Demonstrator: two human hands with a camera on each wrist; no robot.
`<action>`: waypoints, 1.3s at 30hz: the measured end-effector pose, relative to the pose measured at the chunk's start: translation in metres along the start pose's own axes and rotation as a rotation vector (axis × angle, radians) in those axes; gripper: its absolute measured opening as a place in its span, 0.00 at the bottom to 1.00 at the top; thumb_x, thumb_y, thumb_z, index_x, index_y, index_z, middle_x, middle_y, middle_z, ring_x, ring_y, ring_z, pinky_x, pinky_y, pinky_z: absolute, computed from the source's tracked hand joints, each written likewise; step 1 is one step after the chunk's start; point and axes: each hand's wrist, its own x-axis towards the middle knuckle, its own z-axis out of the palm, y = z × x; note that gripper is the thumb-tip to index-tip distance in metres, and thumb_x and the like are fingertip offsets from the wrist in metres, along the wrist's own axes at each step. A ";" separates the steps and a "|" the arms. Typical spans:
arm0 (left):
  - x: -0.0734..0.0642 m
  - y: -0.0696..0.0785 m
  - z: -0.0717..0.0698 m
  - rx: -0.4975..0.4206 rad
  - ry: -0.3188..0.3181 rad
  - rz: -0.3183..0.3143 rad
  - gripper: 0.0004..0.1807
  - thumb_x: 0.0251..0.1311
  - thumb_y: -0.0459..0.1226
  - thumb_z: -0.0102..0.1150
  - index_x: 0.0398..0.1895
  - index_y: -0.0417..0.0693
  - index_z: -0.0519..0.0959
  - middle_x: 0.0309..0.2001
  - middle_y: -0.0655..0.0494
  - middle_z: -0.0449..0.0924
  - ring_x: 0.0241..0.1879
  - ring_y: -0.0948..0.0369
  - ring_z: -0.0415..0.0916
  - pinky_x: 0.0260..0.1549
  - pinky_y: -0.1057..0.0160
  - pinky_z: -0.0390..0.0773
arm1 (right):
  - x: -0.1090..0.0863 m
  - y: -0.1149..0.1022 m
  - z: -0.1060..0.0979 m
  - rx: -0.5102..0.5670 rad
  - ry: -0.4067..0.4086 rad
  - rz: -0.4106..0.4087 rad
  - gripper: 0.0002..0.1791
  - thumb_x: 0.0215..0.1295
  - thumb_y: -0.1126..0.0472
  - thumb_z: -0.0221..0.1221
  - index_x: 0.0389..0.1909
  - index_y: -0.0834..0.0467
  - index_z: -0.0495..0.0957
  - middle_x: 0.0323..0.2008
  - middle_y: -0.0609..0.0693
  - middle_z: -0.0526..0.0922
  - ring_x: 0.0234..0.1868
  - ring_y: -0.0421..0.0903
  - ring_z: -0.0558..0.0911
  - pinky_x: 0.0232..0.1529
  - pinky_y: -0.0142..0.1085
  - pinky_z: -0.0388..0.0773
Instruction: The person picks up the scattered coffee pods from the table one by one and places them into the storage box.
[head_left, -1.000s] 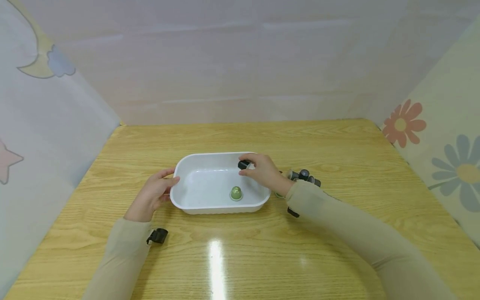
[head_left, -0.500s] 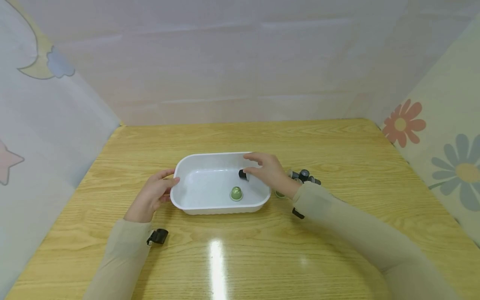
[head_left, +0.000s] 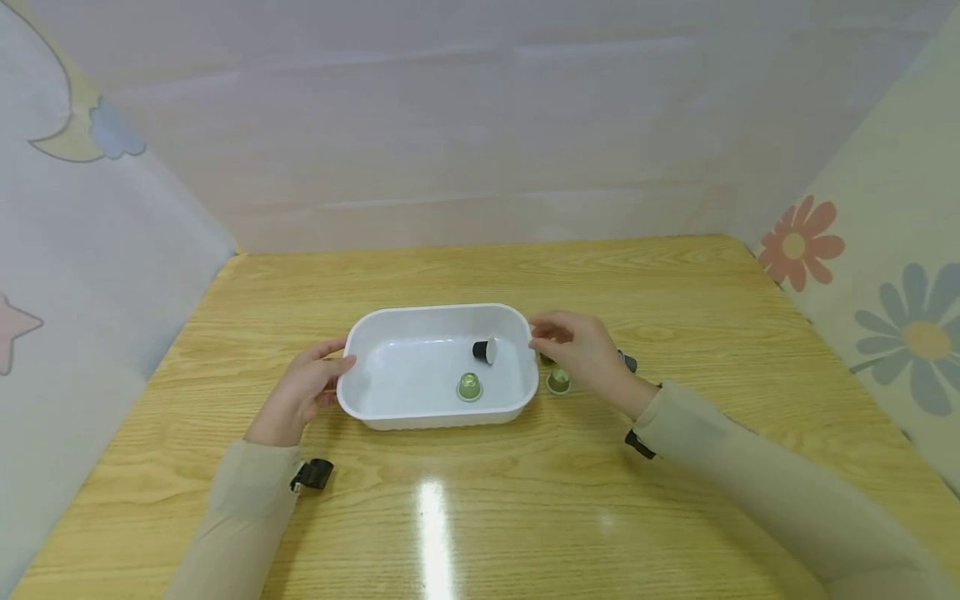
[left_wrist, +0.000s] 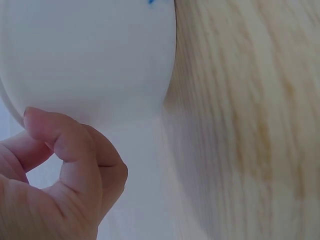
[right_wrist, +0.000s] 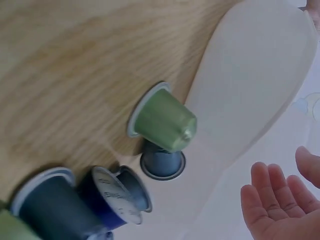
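— Spotted any change over the last second?

— Let go of the black capsule [head_left: 481, 350] with the right hand [head_left: 581, 343], leaving it on its side in the white tray [head_left: 408, 375], left of those fingers, near a green capsule [head_left: 469, 387].

— Holding anything now?

— Nothing in the right, poised with parted fingers just outside the rim, close to dark capsules [right_wrist: 57, 205] and a second green capsule [head_left: 558, 381]. Gripping the tray's end with the left hand [head_left: 300, 383], thumb over the rim.

— Meaning?

— Probably one transfer done, with loose capsules around the right fingers still outside.
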 end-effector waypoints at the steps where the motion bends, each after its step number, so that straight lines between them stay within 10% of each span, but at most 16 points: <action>1: 0.000 0.000 0.000 -0.001 0.001 -0.001 0.31 0.72 0.35 0.49 0.74 0.37 0.55 0.36 0.56 0.76 0.29 0.65 0.75 0.26 0.68 0.77 | -0.002 0.002 -0.001 -0.004 0.002 0.001 0.17 0.62 0.69 0.64 0.51 0.70 0.79 0.42 0.61 0.84 0.43 0.54 0.81 0.46 0.44 0.78; 39: 0.004 -0.002 -0.003 0.021 -0.002 -0.004 0.30 0.73 0.36 0.48 0.74 0.37 0.55 0.43 0.50 0.76 0.33 0.63 0.76 0.30 0.66 0.79 | -0.025 0.041 0.003 -0.097 -0.164 0.131 0.26 0.58 0.73 0.65 0.58 0.74 0.71 0.54 0.70 0.77 0.56 0.64 0.76 0.55 0.52 0.74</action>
